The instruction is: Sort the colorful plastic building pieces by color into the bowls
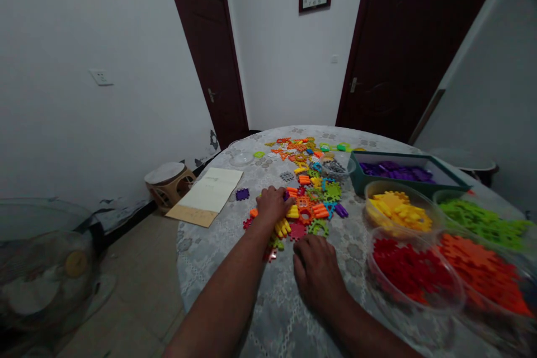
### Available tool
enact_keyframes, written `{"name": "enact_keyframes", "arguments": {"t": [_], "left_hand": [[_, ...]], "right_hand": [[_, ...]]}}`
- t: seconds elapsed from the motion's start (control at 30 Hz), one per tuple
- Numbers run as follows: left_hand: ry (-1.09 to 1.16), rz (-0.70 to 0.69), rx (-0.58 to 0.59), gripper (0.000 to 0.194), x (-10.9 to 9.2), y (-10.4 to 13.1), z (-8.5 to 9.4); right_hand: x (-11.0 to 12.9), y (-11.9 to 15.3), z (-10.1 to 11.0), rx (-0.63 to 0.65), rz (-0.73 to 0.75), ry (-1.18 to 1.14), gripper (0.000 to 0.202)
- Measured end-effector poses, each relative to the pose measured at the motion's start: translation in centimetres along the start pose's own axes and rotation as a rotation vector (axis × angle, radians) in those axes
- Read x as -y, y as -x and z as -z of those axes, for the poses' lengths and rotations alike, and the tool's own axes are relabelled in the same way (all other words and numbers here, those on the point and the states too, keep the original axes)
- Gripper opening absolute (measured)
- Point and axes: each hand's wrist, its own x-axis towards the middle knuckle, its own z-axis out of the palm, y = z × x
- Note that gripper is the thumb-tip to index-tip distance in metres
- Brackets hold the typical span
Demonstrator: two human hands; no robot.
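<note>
My left hand [273, 205] reaches over a loose spread of coloured plastic building pieces. Its fingers are bent closed around a small purple building piece [286, 196], only partly visible. Yellow pieces [282, 228] lie under and beside this hand, with orange pieces [321, 211] and a green toothed piece [319, 227] to its right. Close to the near edge of the spread, my right hand [316, 262] rests on the table with its fingers curled in; I see nothing in it. A flat purple piece [242, 194] lies left of the spread.
Clear tubs of yellow [396, 211], red [413, 268], orange [482, 268] and green pieces [482, 222] stand at right. Behind them, a dark green box [358, 176] contains purple pieces. A small tub [335, 165] holds grey pieces. Paper [210, 193] overhangs the table's left edge.
</note>
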Motion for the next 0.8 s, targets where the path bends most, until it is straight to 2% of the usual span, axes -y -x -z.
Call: {"name": "enact_keyframes", "arguments": {"t": [0.13,0.3,0.43,0.57,0.67,0.8], "left_hand": [[0.030,-0.022,0.019,0.063,-0.9,1.9,-0.1],[0.071,-0.056,0.011,0.058,-1.3,3.8,0.1],[0.248,-0.061,0.063,0.054,-1.9,4.6,0.4],[0.374,-0.137,0.172,0.043,-3.1,5.5,0.6],[0.358,-0.187,0.176,0.039,-3.6,6.3,0.8],[0.416,-0.222,0.221,0.053,-3.5,7.3,1.6]], "right_hand": [[0.1,-0.3,0.4,0.029,-0.040,0.036,0.014],[-0.1,-0.6,0.9,0.054,-0.075,0.030,0.009],[-0.3,-0.8,1.0,0.084,-0.106,0.015,0.007],[-0.5,-0.9,0.8,0.090,-0.144,-0.013,0.017],[-0.7,-1.0,0.8,0.098,-0.144,-0.048,0.033],[-1.2,-1.2,0.8,0.121,-0.161,-0.057,0.035]]}}
